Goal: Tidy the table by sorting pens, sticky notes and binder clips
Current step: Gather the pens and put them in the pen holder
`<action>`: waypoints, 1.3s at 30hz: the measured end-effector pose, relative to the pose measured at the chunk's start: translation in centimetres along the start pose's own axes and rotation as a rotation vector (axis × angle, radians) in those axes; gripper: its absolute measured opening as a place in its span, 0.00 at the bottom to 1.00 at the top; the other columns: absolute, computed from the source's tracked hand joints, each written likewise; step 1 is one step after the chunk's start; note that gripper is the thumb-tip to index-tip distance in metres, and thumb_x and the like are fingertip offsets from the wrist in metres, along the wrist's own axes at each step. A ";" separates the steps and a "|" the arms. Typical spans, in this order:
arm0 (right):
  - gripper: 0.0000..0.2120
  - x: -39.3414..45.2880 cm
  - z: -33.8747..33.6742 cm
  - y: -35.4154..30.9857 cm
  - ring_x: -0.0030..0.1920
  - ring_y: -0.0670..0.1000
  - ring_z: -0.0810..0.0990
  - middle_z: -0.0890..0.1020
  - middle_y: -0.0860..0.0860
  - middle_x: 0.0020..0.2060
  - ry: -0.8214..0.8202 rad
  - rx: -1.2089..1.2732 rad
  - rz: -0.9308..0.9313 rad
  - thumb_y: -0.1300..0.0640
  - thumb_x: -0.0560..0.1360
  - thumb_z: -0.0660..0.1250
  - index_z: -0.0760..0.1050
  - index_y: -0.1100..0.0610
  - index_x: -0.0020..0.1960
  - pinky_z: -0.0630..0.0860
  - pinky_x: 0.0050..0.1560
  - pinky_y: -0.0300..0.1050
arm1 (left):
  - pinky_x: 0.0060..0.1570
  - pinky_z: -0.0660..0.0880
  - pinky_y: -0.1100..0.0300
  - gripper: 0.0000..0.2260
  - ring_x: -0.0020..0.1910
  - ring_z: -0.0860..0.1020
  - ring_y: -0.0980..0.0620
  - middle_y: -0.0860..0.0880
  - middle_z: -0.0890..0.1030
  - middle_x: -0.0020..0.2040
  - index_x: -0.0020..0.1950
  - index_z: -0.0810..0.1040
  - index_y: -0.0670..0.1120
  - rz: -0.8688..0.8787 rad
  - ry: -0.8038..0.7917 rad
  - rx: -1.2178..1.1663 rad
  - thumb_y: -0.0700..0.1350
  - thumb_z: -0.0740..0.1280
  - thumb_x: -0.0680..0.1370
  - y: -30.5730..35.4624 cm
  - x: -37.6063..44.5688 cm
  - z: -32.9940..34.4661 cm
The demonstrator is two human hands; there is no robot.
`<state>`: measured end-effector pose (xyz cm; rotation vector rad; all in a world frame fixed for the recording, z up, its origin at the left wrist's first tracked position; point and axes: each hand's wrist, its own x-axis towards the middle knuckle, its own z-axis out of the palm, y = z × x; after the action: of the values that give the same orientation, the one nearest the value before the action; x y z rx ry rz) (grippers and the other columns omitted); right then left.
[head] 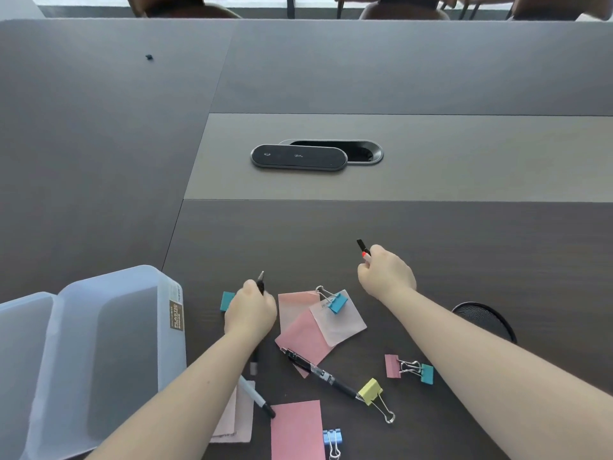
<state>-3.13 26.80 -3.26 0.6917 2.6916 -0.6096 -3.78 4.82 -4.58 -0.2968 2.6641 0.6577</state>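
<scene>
My left hand is closed around a black pen whose tip points up and away. My right hand grips a black pen with a red band. Between and below the hands lie pink sticky notes, a pale note with a blue binder clip on it, and another black pen. A yellow clip, a pink and a teal clip, a light-blue clip, a white marker and a large pink note lie nearer me.
A translucent plastic organiser tray with compartments stands at the left. A black mesh holder sits at the right, partly behind my right forearm. A dark oval cable cover lies mid-table. Chairs stand beyond the far edge.
</scene>
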 end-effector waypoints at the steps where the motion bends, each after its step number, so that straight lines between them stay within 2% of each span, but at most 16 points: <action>1: 0.05 -0.3 -0.1 0.1 0.40 0.59 0.73 0.73 0.51 0.36 0.009 0.003 -0.010 0.58 0.77 0.55 0.63 0.57 0.44 0.67 0.38 0.45 | 0.43 0.66 0.55 0.08 0.51 0.76 0.37 0.39 0.77 0.49 0.45 0.63 0.41 0.038 0.032 -0.034 0.43 0.57 0.80 0.0 -0.1 -0.2; 3: 0.04 -0.7 -0.2 0.2 0.40 0.59 0.73 0.75 0.52 0.39 0.032 0.005 -0.031 0.57 0.78 0.54 0.63 0.56 0.45 0.68 0.38 0.45 | 0.40 0.65 0.55 0.09 0.45 0.75 0.37 0.40 0.73 0.44 0.45 0.61 0.41 0.121 0.066 -0.117 0.44 0.58 0.81 0.2 -0.3 -0.7; 6: 0.08 -1.3 0.0 0.3 0.40 0.59 0.73 0.77 0.53 0.40 0.047 0.015 -0.052 0.54 0.80 0.54 0.65 0.56 0.44 0.69 0.39 0.46 | 0.36 0.64 0.55 0.10 0.38 0.70 0.41 0.45 0.73 0.36 0.45 0.62 0.42 0.230 0.040 -0.190 0.45 0.60 0.80 0.4 -0.8 -1.7; 9: 0.10 -1.9 0.0 0.7 0.41 0.58 0.74 0.77 0.53 0.39 0.024 0.046 -0.045 0.52 0.80 0.55 0.66 0.57 0.43 0.70 0.39 0.46 | 0.30 0.61 0.58 0.14 0.36 0.69 0.45 0.53 0.69 0.30 0.36 0.63 0.48 0.296 -0.003 -0.110 0.48 0.64 0.78 0.7 -1.5 -2.2; 12: 0.10 -2.6 -0.2 1.4 0.42 0.58 0.74 0.76 0.52 0.40 0.020 0.128 -0.009 0.52 0.80 0.56 0.69 0.57 0.49 0.69 0.39 0.45 | 0.34 0.65 0.58 0.17 0.38 0.71 0.48 0.54 0.70 0.30 0.32 0.63 0.51 0.344 -0.118 0.031 0.50 0.69 0.74 0.8 -2.2 -2.0; 14: 0.09 -3.1 -0.3 1.8 0.43 0.58 0.73 0.75 0.52 0.41 0.013 0.162 0.008 0.52 0.80 0.56 0.67 0.57 0.48 0.69 0.40 0.45 | 0.39 0.68 0.60 0.14 0.40 0.73 0.49 0.55 0.72 0.33 0.34 0.68 0.52 0.370 -0.231 0.116 0.51 0.71 0.71 0.8 -2.9 -1.5; 16: 0.09 -3.5 -0.4 2.2 0.43 0.58 0.72 0.75 0.52 0.41 0.004 0.186 0.017 0.52 0.80 0.57 0.66 0.56 0.45 0.69 0.41 0.45 | 0.40 0.68 0.60 0.14 0.41 0.73 0.50 0.55 0.72 0.34 0.34 0.68 0.53 0.376 -0.318 0.183 0.53 0.72 0.70 0.7 -3.6 -0.8; 19: 0.13 -4.0 -0.7 2.6 0.41 0.57 0.73 0.74 0.50 0.36 -0.013 0.209 0.014 0.49 0.79 0.59 0.66 0.56 0.40 0.68 0.37 0.44 | 0.41 0.69 0.60 0.09 0.47 0.77 0.48 0.52 0.77 0.41 0.38 0.71 0.52 0.379 -0.267 0.255 0.53 0.66 0.74 0.7 -4.2 -0.2; 21: 0.18 -4.3 -0.9 2.8 0.39 0.56 0.72 0.71 0.48 0.31 -0.030 0.189 0.019 0.46 0.77 0.60 0.63 0.54 0.34 0.65 0.33 0.43 | 0.42 0.69 0.58 0.07 0.46 0.77 0.46 0.49 0.81 0.47 0.40 0.71 0.51 0.336 -0.201 0.242 0.51 0.62 0.77 0.7 -4.2 -0.5; 24: 0.19 -5.1 -0.9 2.7 0.39 0.55 0.72 0.69 0.48 0.30 -0.074 0.122 0.023 0.48 0.77 0.60 0.61 0.53 0.31 0.67 0.36 0.43 | 0.40 0.67 0.57 0.12 0.41 0.73 0.44 0.45 0.78 0.42 0.35 0.65 0.50 0.174 -0.109 0.162 0.49 0.58 0.78 -0.4 -3.7 -1.4; 26: 0.19 -5.9 -0.4 2.3 0.38 0.54 0.71 0.68 0.47 0.30 -0.126 0.111 0.010 0.48 0.76 0.61 0.60 0.53 0.31 0.65 0.32 0.42 | 0.42 0.68 0.57 0.10 0.42 0.72 0.44 0.43 0.78 0.43 0.41 0.71 0.46 0.041 -0.068 0.098 0.49 0.58 0.79 -1.9 -3.1 -1.7; 28: 0.19 -7.3 0.4 1.7 0.38 0.53 0.70 0.68 0.47 0.30 -0.203 0.121 -0.007 0.46 0.73 0.64 0.61 0.52 0.30 0.63 0.31 0.41 | 0.44 0.69 0.57 0.12 0.44 0.72 0.44 0.41 0.81 0.50 0.49 0.76 0.42 -0.080 -0.069 0.053 0.50 0.61 0.78 -3.3 -2.8 -1.7; 30: 0.20 -8.8 1.4 1.1 0.39 0.53 0.70 0.71 0.48 0.33 -0.286 0.092 -0.043 0.45 0.70 0.67 0.62 0.53 0.29 0.66 0.35 0.42 | 0.44 0.71 0.57 0.18 0.46 0.75 0.44 0.41 0.81 0.52 0.53 0.76 0.39 -0.182 -0.102 0.033 0.54 0.66 0.75 -4.1 -3.2 -1.5; 33: 0.17 -10.8 3.0 0.4 0.42 0.52 0.73 0.76 0.51 0.40 -0.418 -0.059 -0.114 0.41 0.67 0.70 0.69 0.52 0.33 0.72 0.42 0.45 | 0.40 0.74 0.58 0.25 0.48 0.81 0.44 0.43 0.83 0.47 0.50 0.76 0.41 -0.250 -0.210 -0.005 0.62 0.69 0.69 -4.6 -4.1 -0.4; 36: 0.21 -11.8 4.3 -0.1 0.43 0.52 0.73 0.74 0.49 0.40 -0.471 -0.187 -0.184 0.39 0.66 0.71 0.63 0.49 0.32 0.69 0.38 0.45 | 0.40 0.74 0.57 0.23 0.46 0.82 0.44 0.44 0.84 0.45 0.47 0.77 0.43 -0.266 -0.265 -0.043 0.61 0.70 0.67 -4.2 -4.7 0.8; 39: 0.13 -11.8 5.0 -0.5 0.47 0.56 0.77 0.78 0.52 0.45 -0.434 -0.234 -0.230 0.46 0.69 0.70 0.72 0.54 0.41 0.69 0.41 0.45 | 0.39 0.73 0.58 0.13 0.42 0.78 0.43 0.45 0.80 0.41 0.44 0.75 0.42 -0.276 -0.229 -0.074 0.52 0.68 0.71 -3.5 -4.6 1.0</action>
<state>7.43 19.44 -2.97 0.1632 2.3911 -0.4264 1.65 2.81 -4.93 -0.5624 2.3286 0.6591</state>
